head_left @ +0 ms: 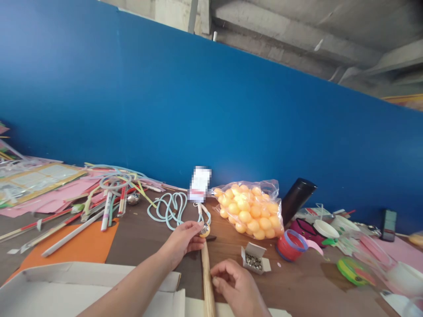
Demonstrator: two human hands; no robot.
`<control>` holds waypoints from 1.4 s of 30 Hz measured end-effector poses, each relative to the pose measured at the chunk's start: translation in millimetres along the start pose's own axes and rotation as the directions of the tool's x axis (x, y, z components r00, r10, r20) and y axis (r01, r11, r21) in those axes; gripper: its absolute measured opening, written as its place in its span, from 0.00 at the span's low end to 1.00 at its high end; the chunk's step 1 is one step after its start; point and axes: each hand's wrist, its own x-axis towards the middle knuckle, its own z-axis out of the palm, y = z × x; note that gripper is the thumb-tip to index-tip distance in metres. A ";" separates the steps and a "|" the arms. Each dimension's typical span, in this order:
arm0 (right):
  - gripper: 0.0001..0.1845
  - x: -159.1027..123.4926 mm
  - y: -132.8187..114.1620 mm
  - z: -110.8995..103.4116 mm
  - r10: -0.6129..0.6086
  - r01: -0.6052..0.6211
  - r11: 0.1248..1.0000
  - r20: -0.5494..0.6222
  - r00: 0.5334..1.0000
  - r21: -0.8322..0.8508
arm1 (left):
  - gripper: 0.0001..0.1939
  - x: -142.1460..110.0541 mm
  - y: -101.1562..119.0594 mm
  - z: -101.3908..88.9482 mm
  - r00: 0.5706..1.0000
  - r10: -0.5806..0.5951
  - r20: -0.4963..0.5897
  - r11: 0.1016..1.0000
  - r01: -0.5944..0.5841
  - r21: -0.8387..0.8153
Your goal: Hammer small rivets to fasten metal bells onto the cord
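Note:
My left hand [187, 240] pinches a small shiny silver round piece [205, 229] with a yellow edge. It is at the far end of a pale wooden stick [207, 279], which points away from me; whether the two are joined I cannot tell. Beside the stick's right side, my right hand [233, 281] is closed with thumb and fingertips curled together, and anything between them is hidden. Just right of it stands an open small white box [255, 259] with tiny metal pieces inside. Beyond my left hand lies a light blue lanyard [168, 211] with a badge [200, 185].
A clear bag of orange balls [246, 209] lies beyond the box. Right of it are a black bottle [297, 198], a red cup [291, 244] and a green tape roll [353, 270]. Red-and-white sticks [107, 209] clutter the left. A white cardboard box [76, 281] is at the front left.

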 end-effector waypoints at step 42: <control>0.06 0.4 -4.0 8.0 0.112 -0.096 0.984 -0.107 0.988 0.149 | 0.18 4.7 -7.3 -0.6 0.999 0.011 -0.030 1.000 -0.011 0.012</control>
